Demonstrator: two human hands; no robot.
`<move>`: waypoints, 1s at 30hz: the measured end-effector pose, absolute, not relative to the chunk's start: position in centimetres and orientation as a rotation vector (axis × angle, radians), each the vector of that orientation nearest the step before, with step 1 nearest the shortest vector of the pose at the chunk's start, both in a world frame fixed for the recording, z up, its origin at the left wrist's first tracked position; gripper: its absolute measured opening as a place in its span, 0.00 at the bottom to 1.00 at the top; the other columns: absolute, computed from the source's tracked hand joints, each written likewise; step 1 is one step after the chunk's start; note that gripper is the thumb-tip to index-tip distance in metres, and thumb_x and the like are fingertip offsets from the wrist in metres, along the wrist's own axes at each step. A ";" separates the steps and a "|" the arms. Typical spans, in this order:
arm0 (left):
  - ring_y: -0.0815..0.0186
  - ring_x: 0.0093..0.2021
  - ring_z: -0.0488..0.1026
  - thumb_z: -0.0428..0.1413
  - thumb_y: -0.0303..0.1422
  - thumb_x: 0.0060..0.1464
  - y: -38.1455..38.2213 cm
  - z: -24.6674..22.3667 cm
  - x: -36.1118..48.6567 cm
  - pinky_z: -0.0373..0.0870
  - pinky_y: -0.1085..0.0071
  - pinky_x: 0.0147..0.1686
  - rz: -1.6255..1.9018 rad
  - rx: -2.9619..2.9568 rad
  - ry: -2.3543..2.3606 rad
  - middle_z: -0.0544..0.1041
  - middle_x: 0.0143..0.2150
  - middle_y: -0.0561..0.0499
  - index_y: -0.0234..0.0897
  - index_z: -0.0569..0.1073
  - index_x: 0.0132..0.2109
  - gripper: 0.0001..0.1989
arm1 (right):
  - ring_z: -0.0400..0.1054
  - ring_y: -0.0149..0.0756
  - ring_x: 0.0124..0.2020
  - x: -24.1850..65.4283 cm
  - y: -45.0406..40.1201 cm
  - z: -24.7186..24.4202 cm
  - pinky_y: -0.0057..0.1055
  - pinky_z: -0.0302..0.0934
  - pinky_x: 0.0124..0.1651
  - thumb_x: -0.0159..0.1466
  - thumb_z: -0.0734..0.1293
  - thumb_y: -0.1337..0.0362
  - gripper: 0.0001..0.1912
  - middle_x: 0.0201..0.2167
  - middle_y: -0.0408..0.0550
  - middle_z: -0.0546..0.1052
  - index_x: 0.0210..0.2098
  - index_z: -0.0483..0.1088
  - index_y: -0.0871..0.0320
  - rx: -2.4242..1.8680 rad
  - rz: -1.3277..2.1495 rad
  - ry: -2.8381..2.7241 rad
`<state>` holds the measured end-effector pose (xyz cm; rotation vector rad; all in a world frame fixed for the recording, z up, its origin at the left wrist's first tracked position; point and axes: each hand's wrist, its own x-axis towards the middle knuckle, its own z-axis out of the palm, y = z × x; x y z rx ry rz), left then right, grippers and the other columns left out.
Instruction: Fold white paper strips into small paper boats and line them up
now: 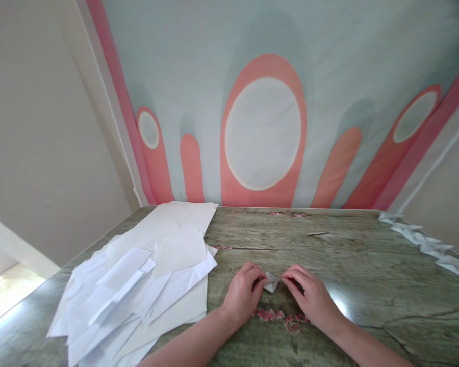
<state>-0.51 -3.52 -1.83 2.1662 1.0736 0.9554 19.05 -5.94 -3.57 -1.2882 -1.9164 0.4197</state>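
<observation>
Between my two hands is a small folded piece of white paper point(271, 283), just above or on the wood-patterned table point(252, 229). My left hand point(245, 290) pinches its left side between thumb and fingers. On the other side my right hand point(309, 290) pinches the paper's right tip with thumb and forefinger. The inner fingertips and the underside of the fold are partly hidden.
A loose heap of white paper sheets point(179, 250), some folded, covers the table's left part. Several small folded paper pieces point(436, 248) stand in a row along the right edge. Behind the table rises a wall covering point(199, 61) with coral shapes.
</observation>
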 end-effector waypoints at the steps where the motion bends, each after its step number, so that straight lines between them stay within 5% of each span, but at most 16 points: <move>1: 0.66 0.36 0.67 0.51 0.23 0.54 -3.5 -1.8 -0.5 0.64 0.72 0.38 0.965 2.164 1.065 0.69 0.34 0.50 0.36 0.71 0.33 0.06 | 0.66 0.36 0.34 19.1 -5.9 -3.6 0.33 0.61 0.39 0.66 0.56 0.61 0.11 0.32 0.47 0.70 0.33 0.68 0.55 -1.294 0.427 -1.914; 30: 0.65 0.35 0.66 0.48 0.28 0.57 -2.8 -2.9 -0.7 0.64 0.69 0.37 1.135 1.973 1.160 0.69 0.33 0.51 0.37 0.66 0.34 0.04 | 0.67 0.37 0.32 20.1 -5.0 -4.0 0.33 0.62 0.37 0.65 0.57 0.57 0.14 0.30 0.48 0.71 0.30 0.68 0.56 -1.342 0.441 -1.786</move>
